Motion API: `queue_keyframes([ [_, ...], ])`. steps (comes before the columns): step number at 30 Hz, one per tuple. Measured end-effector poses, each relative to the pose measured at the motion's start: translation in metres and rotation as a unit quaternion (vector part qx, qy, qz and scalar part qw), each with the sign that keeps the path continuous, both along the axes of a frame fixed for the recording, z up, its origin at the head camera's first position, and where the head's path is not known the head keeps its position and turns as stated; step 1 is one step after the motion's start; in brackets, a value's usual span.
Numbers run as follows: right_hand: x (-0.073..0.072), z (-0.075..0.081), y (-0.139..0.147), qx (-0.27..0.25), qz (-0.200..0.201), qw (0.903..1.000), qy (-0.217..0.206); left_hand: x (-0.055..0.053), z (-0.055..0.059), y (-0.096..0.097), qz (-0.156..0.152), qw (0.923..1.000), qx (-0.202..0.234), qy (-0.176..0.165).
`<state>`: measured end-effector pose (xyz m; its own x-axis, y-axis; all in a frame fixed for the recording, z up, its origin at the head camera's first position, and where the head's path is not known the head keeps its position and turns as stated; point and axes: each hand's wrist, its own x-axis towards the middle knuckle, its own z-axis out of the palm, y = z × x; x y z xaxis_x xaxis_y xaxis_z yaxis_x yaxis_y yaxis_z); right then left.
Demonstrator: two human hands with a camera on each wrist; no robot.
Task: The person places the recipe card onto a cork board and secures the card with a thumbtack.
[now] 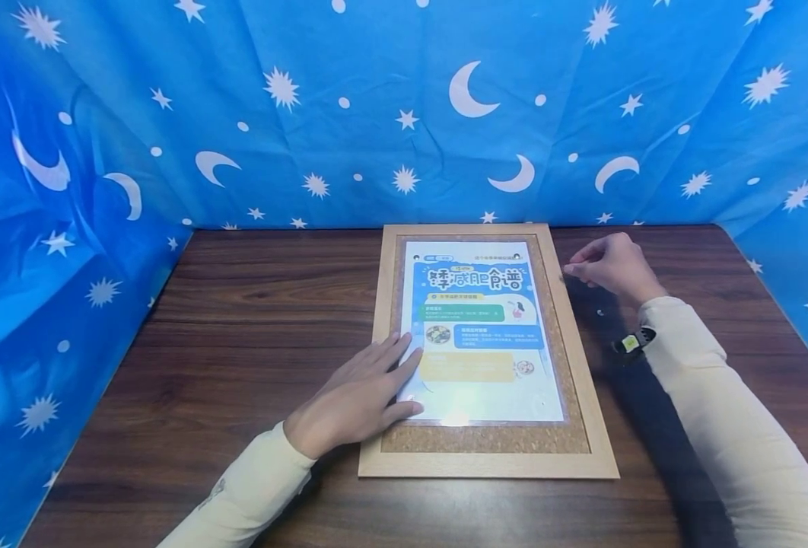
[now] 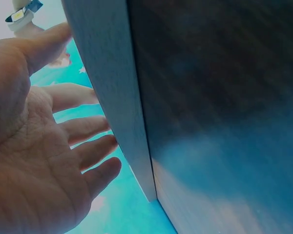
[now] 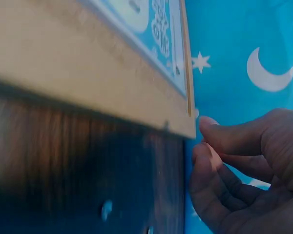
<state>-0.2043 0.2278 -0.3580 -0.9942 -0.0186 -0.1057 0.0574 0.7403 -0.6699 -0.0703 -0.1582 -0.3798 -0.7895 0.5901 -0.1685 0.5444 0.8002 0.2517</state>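
Observation:
A printed sheet in a clear cover (image 1: 472, 399) lies on a cork board (image 1: 486, 439) with a pale wooden frame (image 1: 488, 466). My left hand (image 1: 359, 388) rests over the left side of the board, fingers spread, fingertips on the sheet's lower left edge. In the left wrist view the left palm (image 2: 34, 156) shows beside the frame's edge. My right hand (image 1: 616, 266) is just past the frame's upper right side, thumb and forefinger pinching a small clear pushpin (image 3: 197, 113), mostly hidden by the fingers. Pins (image 1: 416, 259) sit at the sheet's two top corners.
Loose clear pushpins (image 3: 106, 209) lie on the dark wooden table (image 1: 253, 304) right of the board. Blue cloth (image 1: 376, 114) with white moons and stars hangs behind the table and at both sides. A watch (image 1: 633, 342) is on the right wrist.

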Motion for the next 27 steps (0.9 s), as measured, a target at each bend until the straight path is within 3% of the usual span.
queue_keyframes([
  [16,0.029,-0.014,0.039,0.039,0.043,0.9968,-0.055,0.011,-0.001,-0.012,-0.004,1.0,0.007,0.003],
  [27,0.034,-0.029,0.037,0.029,0.034,0.998,-0.045,0.018,-0.002,-0.016,0.0,0.9999,0.012,-0.001],
])
